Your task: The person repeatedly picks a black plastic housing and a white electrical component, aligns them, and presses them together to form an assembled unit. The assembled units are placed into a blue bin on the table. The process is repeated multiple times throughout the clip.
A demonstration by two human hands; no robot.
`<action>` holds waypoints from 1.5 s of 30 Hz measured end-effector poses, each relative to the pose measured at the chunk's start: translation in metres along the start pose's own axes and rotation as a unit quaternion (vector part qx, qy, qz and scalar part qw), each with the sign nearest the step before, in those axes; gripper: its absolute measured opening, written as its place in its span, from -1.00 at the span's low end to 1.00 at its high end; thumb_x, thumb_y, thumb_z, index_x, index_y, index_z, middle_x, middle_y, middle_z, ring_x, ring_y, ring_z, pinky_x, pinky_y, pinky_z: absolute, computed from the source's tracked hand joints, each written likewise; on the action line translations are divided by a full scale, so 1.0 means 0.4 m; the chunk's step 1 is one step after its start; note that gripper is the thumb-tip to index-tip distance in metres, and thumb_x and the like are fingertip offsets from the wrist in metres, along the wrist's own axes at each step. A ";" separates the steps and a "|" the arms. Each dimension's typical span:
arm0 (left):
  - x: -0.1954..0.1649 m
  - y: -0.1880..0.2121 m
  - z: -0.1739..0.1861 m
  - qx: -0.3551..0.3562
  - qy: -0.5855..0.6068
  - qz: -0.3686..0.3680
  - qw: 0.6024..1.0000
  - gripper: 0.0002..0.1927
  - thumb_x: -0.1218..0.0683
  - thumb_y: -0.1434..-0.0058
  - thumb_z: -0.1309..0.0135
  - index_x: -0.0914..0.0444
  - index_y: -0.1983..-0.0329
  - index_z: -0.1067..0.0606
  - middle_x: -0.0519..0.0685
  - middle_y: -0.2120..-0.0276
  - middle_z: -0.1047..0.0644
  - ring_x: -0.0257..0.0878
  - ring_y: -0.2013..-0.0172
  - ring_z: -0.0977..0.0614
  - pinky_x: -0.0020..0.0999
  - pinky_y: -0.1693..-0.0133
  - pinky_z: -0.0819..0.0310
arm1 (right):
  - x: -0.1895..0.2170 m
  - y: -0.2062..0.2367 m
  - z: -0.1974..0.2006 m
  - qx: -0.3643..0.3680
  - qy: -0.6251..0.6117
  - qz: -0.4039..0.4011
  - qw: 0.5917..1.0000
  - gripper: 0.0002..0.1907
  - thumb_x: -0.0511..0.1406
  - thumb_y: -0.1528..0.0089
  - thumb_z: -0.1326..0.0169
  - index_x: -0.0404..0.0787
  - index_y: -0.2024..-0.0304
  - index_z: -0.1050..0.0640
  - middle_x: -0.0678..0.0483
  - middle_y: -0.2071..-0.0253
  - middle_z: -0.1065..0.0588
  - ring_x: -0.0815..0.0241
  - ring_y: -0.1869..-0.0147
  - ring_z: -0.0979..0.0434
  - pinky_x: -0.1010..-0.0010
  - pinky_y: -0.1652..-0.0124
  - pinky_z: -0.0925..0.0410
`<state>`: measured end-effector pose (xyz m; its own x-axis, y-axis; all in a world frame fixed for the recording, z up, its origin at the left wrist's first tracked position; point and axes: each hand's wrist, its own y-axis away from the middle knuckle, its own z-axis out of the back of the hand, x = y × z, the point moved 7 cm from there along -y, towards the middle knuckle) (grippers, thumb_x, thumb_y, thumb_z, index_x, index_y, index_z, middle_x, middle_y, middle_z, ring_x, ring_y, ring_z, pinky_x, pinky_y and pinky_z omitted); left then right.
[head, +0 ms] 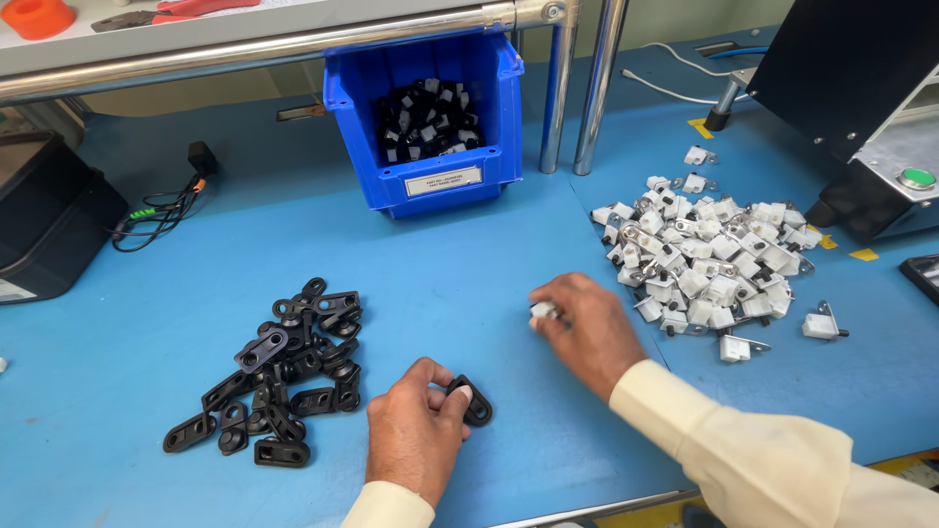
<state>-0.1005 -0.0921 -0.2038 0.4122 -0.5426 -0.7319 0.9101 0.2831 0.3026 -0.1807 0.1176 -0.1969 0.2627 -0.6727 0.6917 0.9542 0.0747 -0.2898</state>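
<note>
**Two small parts, one in each hand**

While the left hand [416,435] pinches a black bracket [472,401] at lower centre of the frame, the right hand [587,328] closes its fingertips on a small white part [542,312] just left of centre-right. Both grips are clamped: thumb and forefinger together on the bracket, fingers curled around the white part, which is mostly hidden.

The bracket looks like moulded plastic, flat and oval with holes, so it is probably light, stiff and not fragile. Its smooth face may be a little slippery; the narrow edges, where the thumb sits now, seem the best place to hold it. The white part appears to be a small plastic block with a thin metal tab, light too; the block is likely the safer hold, since the tab could bend.

A black pile [279,376] of like brackets lies at lower left on the blue table [469,254]. A white pile [709,259] lies at right. At upper centre stands a blue bin [430,186] of black-and-white pieces, with a white rectangular label [443,181] on its front lip. Yellow tape marks [863,254] sit at far right, near a green round button [916,178] on a dark machine [851,68]. An orange object [37,17] rests on the shelf at upper left.
</note>
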 end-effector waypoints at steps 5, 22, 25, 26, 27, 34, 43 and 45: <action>0.005 0.001 0.001 -0.029 0.006 -0.008 1.000 -0.85 0.13 -0.20 -0.20 0.27 0.23 -0.51 -0.01 0.53 -0.66 -0.28 0.52 -0.75 -0.37 0.43 -0.63 | 0.005 0.035 0.003 -0.056 -0.006 -0.053 0.997 -0.64 -0.31 -0.10 -0.28 -0.05 0.02 -0.67 -0.03 0.26 -0.63 0.07 0.26 -0.60 0.31 0.17 -0.47; -0.028 -0.006 -0.076 0.029 0.139 0.035 0.989 -0.82 0.19 -0.21 -0.19 0.39 0.34 -0.44 0.12 0.46 -0.67 -0.16 0.52 -0.77 -0.33 0.50 -0.69 | 0.025 0.113 -0.036 0.073 -0.202 -0.122 0.969 -0.65 -0.38 -0.04 -0.33 -0.16 0.09 -0.69 0.05 0.34 -0.69 0.28 0.23 -0.66 0.43 0.20 -0.51; -0.043 -0.004 -0.076 0.067 0.073 0.028 0.995 -0.83 0.16 -0.21 -0.18 0.37 0.31 -0.45 0.11 0.46 -0.69 -0.18 0.51 -0.77 -0.34 0.48 -0.68 | 0.034 0.132 -0.045 0.084 -0.178 -0.119 0.973 -0.66 -0.37 -0.05 -0.32 -0.15 0.09 -0.69 0.09 0.34 -0.68 0.31 0.25 -0.68 0.45 0.19 -0.53; -0.048 -0.005 -0.072 0.082 0.049 0.027 0.995 -0.82 0.14 -0.22 -0.18 0.36 0.30 -0.45 0.11 0.46 -0.69 -0.18 0.51 -0.77 -0.33 0.48 -0.67 | 0.039 0.133 -0.043 0.087 -0.165 -0.112 0.976 -0.66 -0.36 -0.05 -0.32 -0.15 0.10 -0.69 0.10 0.34 -0.68 0.33 0.25 -0.69 0.46 0.19 -0.53; -0.054 -0.005 -0.068 0.095 -0.018 0.019 0.995 -0.81 0.11 -0.22 -0.20 0.33 0.30 -0.47 0.08 0.46 -0.69 -0.20 0.51 -0.76 -0.36 0.46 -0.63 | 0.042 0.137 -0.043 0.088 -0.167 -0.116 0.975 -0.66 -0.36 -0.06 -0.32 -0.14 0.09 -0.69 0.10 0.34 -0.68 0.33 0.26 -0.68 0.47 0.21 -0.53; -0.053 -0.010 -0.057 0.193 -0.139 0.063 0.969 -0.78 0.04 -0.30 -0.18 0.31 0.26 -0.50 0.03 0.47 -0.65 -0.21 0.53 -0.72 -0.38 0.52 -0.57 | 0.049 0.171 -0.065 0.107 -0.174 -0.189 0.961 -0.62 -0.34 -0.09 -0.29 -0.09 0.01 -0.67 0.09 0.32 -0.69 0.28 0.37 -0.66 0.44 0.33 -0.53; 0.017 -0.053 -0.075 0.238 0.028 0.090 0.967 -0.82 0.17 -0.33 -0.06 0.42 0.26 -0.56 0.16 0.45 -0.65 -0.10 0.51 -0.75 -0.30 0.53 -0.67 | 0.094 0.171 -0.064 0.023 -0.115 -0.034 0.992 -0.71 -0.34 -0.08 -0.32 -0.16 0.13 -0.67 0.04 0.34 -0.65 0.20 0.30 -0.67 0.39 0.31 -0.51; 0.037 -0.063 -0.082 0.252 0.066 0.105 0.960 -0.82 0.19 -0.34 0.00 0.43 0.23 -0.54 0.19 0.44 -0.65 -0.07 0.51 -0.75 -0.29 0.53 -0.67 | 0.111 0.175 -0.061 0.017 -0.084 0.017 0.996 -0.71 -0.35 -0.07 -0.32 -0.18 0.15 -0.64 0.03 0.35 -0.62 0.15 0.28 -0.64 0.35 0.30 -0.48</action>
<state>-0.1187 -0.0813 -0.2422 0.6104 -0.4012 -0.6830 0.7262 -0.0607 0.6848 -0.1059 0.0748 -0.2025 0.3118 -0.5363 0.7844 0.9482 0.1222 -0.2933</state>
